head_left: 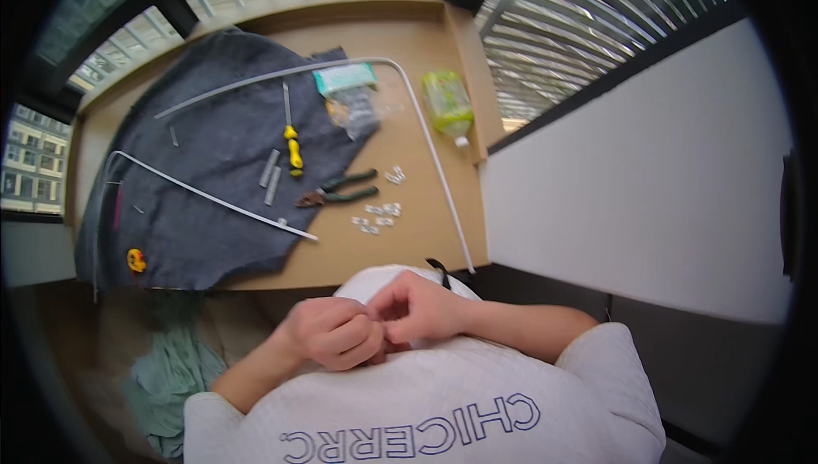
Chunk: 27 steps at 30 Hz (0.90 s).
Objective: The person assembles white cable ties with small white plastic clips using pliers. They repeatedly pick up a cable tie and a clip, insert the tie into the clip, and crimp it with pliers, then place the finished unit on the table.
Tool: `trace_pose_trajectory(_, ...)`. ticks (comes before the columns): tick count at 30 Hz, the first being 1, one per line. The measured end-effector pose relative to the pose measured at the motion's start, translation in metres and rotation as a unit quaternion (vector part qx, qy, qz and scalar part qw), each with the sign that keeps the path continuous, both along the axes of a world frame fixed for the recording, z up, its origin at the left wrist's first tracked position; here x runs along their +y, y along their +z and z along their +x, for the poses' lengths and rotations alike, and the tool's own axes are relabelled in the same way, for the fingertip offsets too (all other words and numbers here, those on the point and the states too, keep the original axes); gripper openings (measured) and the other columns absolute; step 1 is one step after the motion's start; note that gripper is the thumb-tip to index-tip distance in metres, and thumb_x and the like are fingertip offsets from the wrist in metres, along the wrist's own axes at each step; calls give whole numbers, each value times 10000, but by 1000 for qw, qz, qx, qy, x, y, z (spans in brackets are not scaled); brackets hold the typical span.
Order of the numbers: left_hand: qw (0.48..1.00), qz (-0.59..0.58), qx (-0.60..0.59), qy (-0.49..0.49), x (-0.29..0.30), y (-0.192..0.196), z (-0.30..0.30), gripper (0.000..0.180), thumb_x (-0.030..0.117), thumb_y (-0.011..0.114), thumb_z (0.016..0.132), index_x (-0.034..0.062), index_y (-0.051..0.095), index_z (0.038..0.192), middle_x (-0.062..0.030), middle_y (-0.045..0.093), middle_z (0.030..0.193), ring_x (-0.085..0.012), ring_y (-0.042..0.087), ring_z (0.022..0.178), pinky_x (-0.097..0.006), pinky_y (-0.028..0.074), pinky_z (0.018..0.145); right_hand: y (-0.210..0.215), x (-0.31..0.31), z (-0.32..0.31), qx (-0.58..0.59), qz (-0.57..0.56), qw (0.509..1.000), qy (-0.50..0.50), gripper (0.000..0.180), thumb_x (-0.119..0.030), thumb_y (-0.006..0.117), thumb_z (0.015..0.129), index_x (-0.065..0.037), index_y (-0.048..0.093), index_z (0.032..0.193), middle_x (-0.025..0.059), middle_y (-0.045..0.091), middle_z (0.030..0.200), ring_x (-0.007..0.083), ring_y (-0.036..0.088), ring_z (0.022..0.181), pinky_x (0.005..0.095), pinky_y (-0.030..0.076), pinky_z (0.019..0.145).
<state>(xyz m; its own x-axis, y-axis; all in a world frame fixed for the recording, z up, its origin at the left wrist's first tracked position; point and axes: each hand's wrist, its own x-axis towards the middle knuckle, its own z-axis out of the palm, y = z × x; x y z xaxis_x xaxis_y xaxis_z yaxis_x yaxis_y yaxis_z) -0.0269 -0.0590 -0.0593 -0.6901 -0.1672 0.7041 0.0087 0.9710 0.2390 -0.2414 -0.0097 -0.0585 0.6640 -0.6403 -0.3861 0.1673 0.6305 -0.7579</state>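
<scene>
My left hand [332,334] and my right hand [422,306] meet close to my chest, below the near edge of the wooden table [426,242]. Both are curled with fingertips pinched together and touching each other. Whether something small sits between the fingers is hidden. Under the hands lies a white rounded object [375,281] with a black strap [439,270]. Nearest on the table are several small white clips [379,213] and green-handled pliers [336,190].
A grey cloth [204,174] covers the table's left half, carrying a yellow-handled screwdriver [293,149], short metal tubes [271,176], a white rail [213,195] and a yellow tape measure [136,260]. A bent white rail [434,149], parts bag [351,102] and green bottle [447,102] lie farther back. White wall [648,191] stands right.
</scene>
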Motion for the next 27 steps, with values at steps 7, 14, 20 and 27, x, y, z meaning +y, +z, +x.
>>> trace_pose_trajectory(7,949,263,-68,161,11,-9,6,371,367,825,877,58,622,845,-98,585,755,-288,613,613,-386,480,526,6,-11,-2,156,-202,963,-90,200,-33,698,921,25,760,1102,76,776,923,109,729,833,280,591,745)
trace_pose_trajectory(14,883,442,-85,134,7,-14,9,306,284,779,931,38,597,949,-128,597,821,-350,621,714,-428,482,623,9,-15,5,267,-331,897,-117,221,-69,768,909,14,750,1112,116,787,932,193,770,809,313,606,747)
trace_pose_trajectory(20,876,449,-83,158,10,-20,11,221,231,668,1016,33,573,1037,-161,636,845,-392,650,754,-453,498,654,6,-13,13,300,-384,862,-141,206,-85,763,904,22,749,1079,132,782,913,220,781,791,307,616,724)
trace_pose_trajectory(27,875,426,-34,229,21,-23,-4,182,213,637,1004,39,598,1044,-146,657,836,-373,676,748,-461,524,643,-3,-6,23,274,-250,906,-203,177,-74,785,865,47,755,990,119,786,833,167,783,754,288,625,706)
